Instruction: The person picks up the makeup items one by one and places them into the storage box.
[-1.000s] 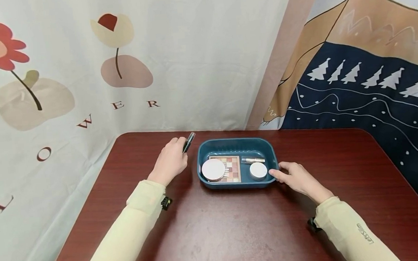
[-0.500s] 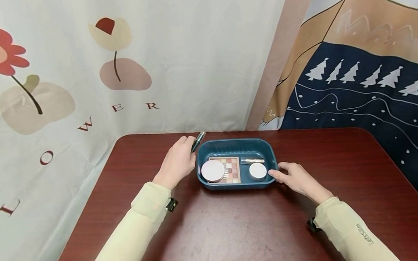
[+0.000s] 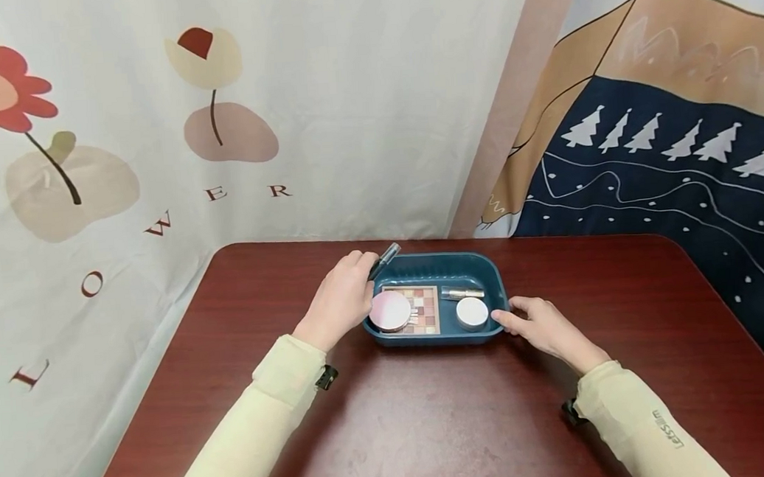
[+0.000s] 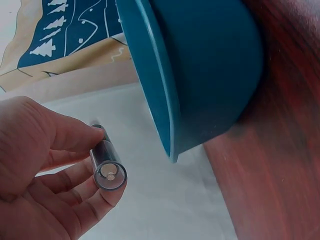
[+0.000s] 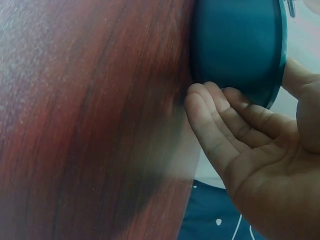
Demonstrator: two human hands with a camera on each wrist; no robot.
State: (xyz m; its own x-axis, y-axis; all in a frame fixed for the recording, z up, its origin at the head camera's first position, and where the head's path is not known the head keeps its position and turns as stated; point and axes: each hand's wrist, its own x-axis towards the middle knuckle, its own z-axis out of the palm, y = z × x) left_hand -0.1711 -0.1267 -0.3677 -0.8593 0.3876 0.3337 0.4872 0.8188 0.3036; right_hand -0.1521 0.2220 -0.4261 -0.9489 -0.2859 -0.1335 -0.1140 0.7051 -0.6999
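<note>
A slim dark cosmetic tube with a clear end [image 4: 108,167] is pinched between the thumb and fingers of my left hand [image 3: 342,297]. That hand is over the left rim of a blue plastic basin [image 3: 442,338], with the tube tilted up at the basin's back left corner. My right hand [image 3: 548,327] grips the basin's right rim, thumb over the edge and fingers against the outer wall. Inside the basin lie a checkered eyeshadow palette [image 3: 428,310], a round pinkish-white compact [image 3: 389,311] partly on it, a small white round jar [image 3: 472,313] and a silvery tube [image 3: 462,293].
The basin stands on a dark red wooden table [image 3: 395,430], near its back edge. A pale curtain with printed flowers [image 3: 359,107] hangs behind it, and a navy cloth with white trees [image 3: 656,167] hangs at the right.
My left hand has moved right with the tube, from beside the basin to above its left rim. My right hand has stayed on the right rim, and the basin has not visibly moved.
</note>
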